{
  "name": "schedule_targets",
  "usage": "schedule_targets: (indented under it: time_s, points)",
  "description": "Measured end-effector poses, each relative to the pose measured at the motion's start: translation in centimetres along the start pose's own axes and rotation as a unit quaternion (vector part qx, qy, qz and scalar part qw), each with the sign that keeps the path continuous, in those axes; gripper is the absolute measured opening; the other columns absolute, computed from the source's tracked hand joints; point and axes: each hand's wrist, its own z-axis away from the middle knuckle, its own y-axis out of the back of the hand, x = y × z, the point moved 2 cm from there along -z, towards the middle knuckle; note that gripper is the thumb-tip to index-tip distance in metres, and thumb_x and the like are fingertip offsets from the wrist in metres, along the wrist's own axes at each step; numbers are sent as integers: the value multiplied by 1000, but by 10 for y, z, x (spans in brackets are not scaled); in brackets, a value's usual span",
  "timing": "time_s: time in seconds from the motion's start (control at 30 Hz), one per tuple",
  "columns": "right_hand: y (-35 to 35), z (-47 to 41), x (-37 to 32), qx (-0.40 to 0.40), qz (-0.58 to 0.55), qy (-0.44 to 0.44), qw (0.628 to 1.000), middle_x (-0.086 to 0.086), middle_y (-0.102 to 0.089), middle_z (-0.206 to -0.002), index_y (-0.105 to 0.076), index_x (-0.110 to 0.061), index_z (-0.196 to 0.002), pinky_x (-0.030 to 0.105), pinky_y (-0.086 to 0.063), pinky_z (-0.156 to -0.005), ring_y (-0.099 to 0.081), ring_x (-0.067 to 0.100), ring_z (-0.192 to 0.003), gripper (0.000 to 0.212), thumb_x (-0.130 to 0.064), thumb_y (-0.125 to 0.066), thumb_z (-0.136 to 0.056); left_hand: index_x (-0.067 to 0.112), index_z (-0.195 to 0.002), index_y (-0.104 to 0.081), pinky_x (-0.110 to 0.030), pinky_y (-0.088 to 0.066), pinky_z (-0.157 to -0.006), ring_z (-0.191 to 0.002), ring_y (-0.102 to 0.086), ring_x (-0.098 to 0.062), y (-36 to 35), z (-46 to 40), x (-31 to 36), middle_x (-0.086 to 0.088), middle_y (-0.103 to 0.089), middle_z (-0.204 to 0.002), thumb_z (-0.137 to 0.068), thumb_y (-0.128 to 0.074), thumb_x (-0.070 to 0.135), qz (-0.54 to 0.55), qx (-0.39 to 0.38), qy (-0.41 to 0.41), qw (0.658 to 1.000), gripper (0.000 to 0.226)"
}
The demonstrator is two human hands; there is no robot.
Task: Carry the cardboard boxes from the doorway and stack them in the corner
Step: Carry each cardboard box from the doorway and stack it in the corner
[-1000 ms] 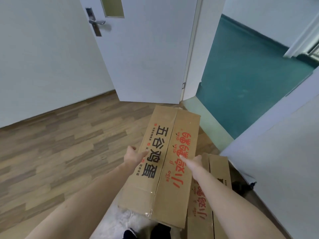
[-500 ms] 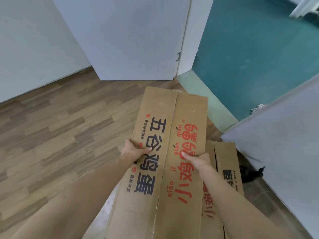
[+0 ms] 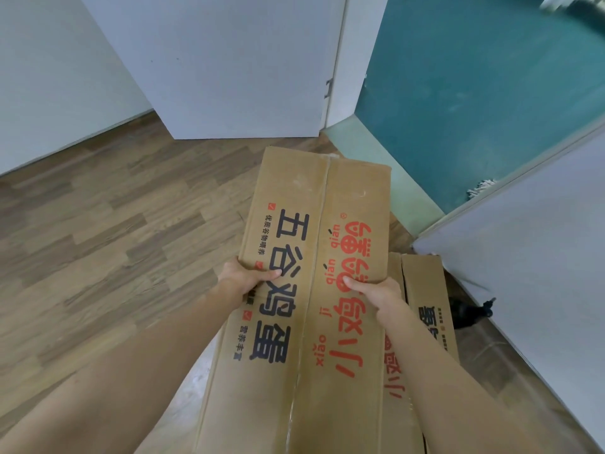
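Cardboard fills the lower middle of the head view: a long brown box (image 3: 314, 306), printed with black characters on its left half and red ones on its right, is held lengthwise in front of the person, its taped seam running away from the camera. The left hand (image 3: 244, 276) clasps the box's left long edge, thumb lying over the top face. The right hand (image 3: 376, 291) clasps the right long edge the same way, thumb on the red print. Its far end is over the wooden floor (image 3: 98, 240), short of the white door (image 3: 235, 67). Just right of the held box and lower, a second box (image 3: 425, 306) lies beside the foot of a white wall (image 3: 530, 273); between that box and the wall sits a small dark object, too unclear to name. To the left, the plank floor lies open as far as the left wall. Beyond the door's edge, a pale threshold strip (image 3: 386, 178) borders a teal floor (image 3: 474, 93) through the doorway.
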Motion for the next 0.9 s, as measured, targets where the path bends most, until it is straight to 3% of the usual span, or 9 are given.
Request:
schedule_targets:
  time_s: [0.1, 0.2, 0.33, 0.47, 0.6, 0.67, 0.8, 0.9]
  points:
    - [8, 18, -11, -21, -23, 12, 999, 13, -71, -119, -59, -3, -135, 42, -54, -83, -67, 29, -99, 80, -18, -96, -65, 15, -119, -61, -50, -55, -96, -107, -68, -29, 5, 8, 7, -8, -73, -114, -28, -103, 40, 6, -8, -13, 1000, 103]
    - [22, 44, -25, -34, -29, 28, 999, 15, -69, -125, -58, -4, -134, 44, -53, -87, -67, 32, -107, 72, -14, -92, -72, 17, -105, -61, -50, -55, -97, -104, -68, -28, 13, 33, 24, -7, -73, -109, -26, -102, 41, 8, -12, -30, 999, 92]
    - [45, 87, -44, -42, -51, 63, 996, 15, -71, -122, -61, -5, -130, 51, -55, -96, -67, 30, -102, 71, -15, -94, -69, 16, -109, -62, -51, -57, -94, -101, -71, -29, 28, 81, 49, -8, -74, -106, -2, -97, 49, 12, -15, -69, 997, 118]
    - [73, 144, -71, -47, -67, 119, 989, 11, -75, -114, -66, -10, -124, 53, -56, -95, -72, 29, -103, 72, -22, -98, -61, 14, -110, -63, -51, -58, -91, -96, -72, -29, 44, 152, 79, -9, -75, -105, -29, -103, 38, 29, -16, -122, 992, 94]
    - [112, 225, -88, -41, -102, 182, 977, 8, -75, -112, -65, -13, -124, 54, -56, -96, -72, 29, -103, 77, -25, -99, -57, 16, -115, -63, -51, -58, -91, -97, -72, -29, 60, 232, 104, -7, -75, -107, -21, -100, 45, 42, -27, -199, 979, 105]
    - [130, 269, -86, -19, -115, 220, 969, 7, -74, -114, -61, -14, -127, 56, -55, -97, -71, 28, -104, 79, -25, -99, -58, 15, -116, -62, -51, -57, -93, -99, -71, -28, 69, 276, 106, -7, -74, -109, -37, -102, 39, 47, -36, -246, 968, 92]
    - [160, 362, -47, 37, -155, 282, 946, 6, -74, -114, -59, -14, -127, 52, -56, -96, -72, 26, -103, 76, -22, -97, -62, 15, -119, -60, -49, -55, -92, -100, -69, -29, 80, 353, 91, -8, -73, -110, -58, -97, 31, 29, -74, -334, 939, 73]
    - [178, 430, 9, 91, -202, 311, 924, 2, -73, -102, -58, -16, -120, 40, -59, -80, -71, 19, -89, 67, -19, -96, -64, 14, -122, -59, -43, -54, -84, -96, -69, -26, 81, 406, 57, -8, -73, -109, -59, -96, 31, 14, -128, -387, 913, 75]
